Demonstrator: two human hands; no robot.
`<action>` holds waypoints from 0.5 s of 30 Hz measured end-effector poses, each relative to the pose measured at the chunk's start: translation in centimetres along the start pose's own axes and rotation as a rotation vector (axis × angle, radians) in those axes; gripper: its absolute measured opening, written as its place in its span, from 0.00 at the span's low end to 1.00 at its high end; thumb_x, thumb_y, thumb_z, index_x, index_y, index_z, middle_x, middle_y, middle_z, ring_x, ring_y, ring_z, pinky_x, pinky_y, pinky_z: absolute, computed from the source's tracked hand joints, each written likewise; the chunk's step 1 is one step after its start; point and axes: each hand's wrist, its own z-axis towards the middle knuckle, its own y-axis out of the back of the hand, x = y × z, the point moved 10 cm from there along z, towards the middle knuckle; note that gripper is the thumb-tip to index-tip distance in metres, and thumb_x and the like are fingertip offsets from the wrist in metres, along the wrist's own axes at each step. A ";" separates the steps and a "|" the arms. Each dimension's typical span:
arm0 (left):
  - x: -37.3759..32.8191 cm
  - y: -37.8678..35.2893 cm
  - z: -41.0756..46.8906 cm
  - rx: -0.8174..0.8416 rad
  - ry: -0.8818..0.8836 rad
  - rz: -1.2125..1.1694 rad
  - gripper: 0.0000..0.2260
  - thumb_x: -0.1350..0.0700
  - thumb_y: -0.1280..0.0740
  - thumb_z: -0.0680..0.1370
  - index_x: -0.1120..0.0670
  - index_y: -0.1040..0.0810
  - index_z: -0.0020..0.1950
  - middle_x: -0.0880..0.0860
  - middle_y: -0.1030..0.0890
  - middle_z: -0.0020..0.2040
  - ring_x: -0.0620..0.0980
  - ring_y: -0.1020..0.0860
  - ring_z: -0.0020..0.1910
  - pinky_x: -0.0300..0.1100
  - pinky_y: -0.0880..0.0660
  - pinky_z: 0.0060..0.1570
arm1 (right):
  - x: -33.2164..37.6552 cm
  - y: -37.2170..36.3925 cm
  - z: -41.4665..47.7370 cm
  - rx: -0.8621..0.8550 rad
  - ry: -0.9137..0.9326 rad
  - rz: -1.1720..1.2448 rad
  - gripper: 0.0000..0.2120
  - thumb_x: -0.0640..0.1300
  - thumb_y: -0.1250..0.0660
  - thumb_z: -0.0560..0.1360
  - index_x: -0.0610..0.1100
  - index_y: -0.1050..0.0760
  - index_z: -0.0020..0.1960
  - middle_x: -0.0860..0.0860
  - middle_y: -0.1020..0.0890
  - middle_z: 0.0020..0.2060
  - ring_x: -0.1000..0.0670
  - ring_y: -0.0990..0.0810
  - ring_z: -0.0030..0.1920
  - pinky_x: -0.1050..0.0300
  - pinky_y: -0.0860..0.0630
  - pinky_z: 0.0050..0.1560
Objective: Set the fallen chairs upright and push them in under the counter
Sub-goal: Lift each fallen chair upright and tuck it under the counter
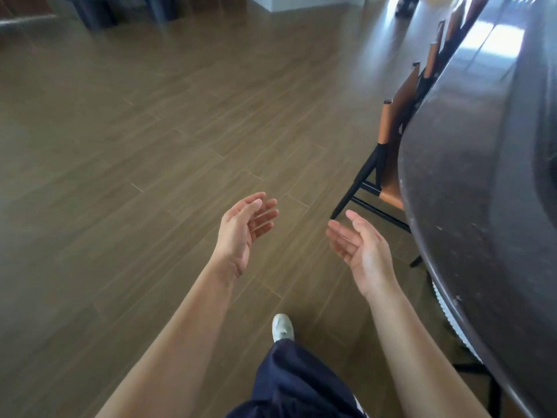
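The left grip [241, 233] and right grip [358, 245] hover apart over the floor [150, 146], palms facing each other, fingers loosely spread, holding and touching nothing. Ahead of the right grip, chairs [388, 140] stand upright, tucked against the table [482, 176].

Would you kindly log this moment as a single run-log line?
left hand: open, holding nothing | right hand: open, holding nothing | tan-backed black-framed chairs: upright, pushed in under dark glossy counter

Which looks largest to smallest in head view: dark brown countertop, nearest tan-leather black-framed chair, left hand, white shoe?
dark brown countertop
nearest tan-leather black-framed chair
left hand
white shoe
Hand ranking unsure: nearer camera.
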 end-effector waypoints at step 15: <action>-5.5 -9.8 25.4 0.115 0.048 0.044 0.10 0.61 0.39 0.81 0.58 0.23 0.59 0.58 0.17 0.55 0.55 0.18 0.52 0.48 0.23 0.54 | 8.6 -4.0 24.9 -0.067 0.045 -0.069 0.11 0.48 0.39 0.81 0.53 0.23 0.61 0.47 0.14 0.51 0.47 0.15 0.53 0.50 0.23 0.53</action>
